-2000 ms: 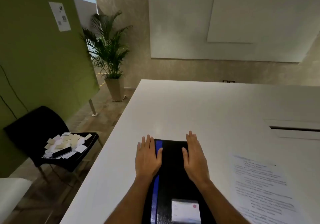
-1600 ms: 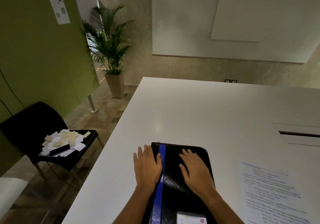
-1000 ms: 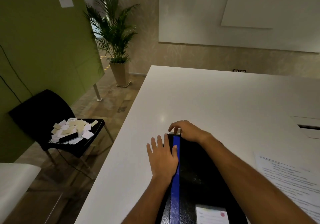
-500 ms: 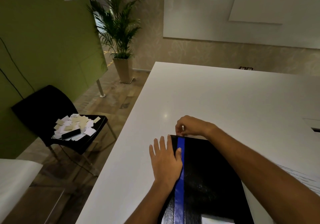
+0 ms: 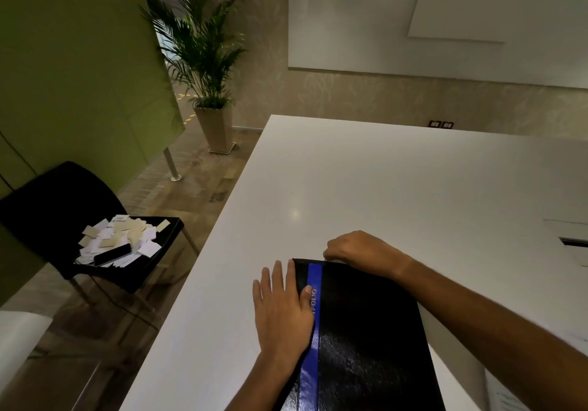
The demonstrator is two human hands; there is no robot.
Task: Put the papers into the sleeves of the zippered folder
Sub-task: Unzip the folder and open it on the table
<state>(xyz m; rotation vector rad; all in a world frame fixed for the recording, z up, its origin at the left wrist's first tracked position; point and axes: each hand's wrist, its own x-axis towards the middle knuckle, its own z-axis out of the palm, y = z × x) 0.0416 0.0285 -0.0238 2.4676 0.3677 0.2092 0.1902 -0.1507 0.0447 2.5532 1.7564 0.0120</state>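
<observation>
Since a moment ago, the right hand (image 5: 359, 251) has slid to the right along the far edge of the zippered folder (image 5: 366, 331), away from the blue stripe (image 5: 313, 315). Its fingers are curled tight at that edge, but they hide what they pinch, so I cannot tell what they grip. The left hand (image 5: 283, 308) lies flat with its fingers spread out and holds nothing. It presses on the folder's left side, with the thumb on the blue stripe and the outer fingers on the table (image 5: 381, 188).

This folder is closed and lies flat on the table, close to the person. It is black and shiny, and the blue stripe runs down it with small letters on it.

A bit of printed paper (image 5: 506, 394) peeks in at the bottom right. To the left, a black chair (image 5: 63, 207) holds a pile of small cards (image 5: 117, 238) and a dark phone (image 5: 112, 254). A potted palm (image 5: 203, 60) stands beside a green wall (image 5: 73, 70).
</observation>
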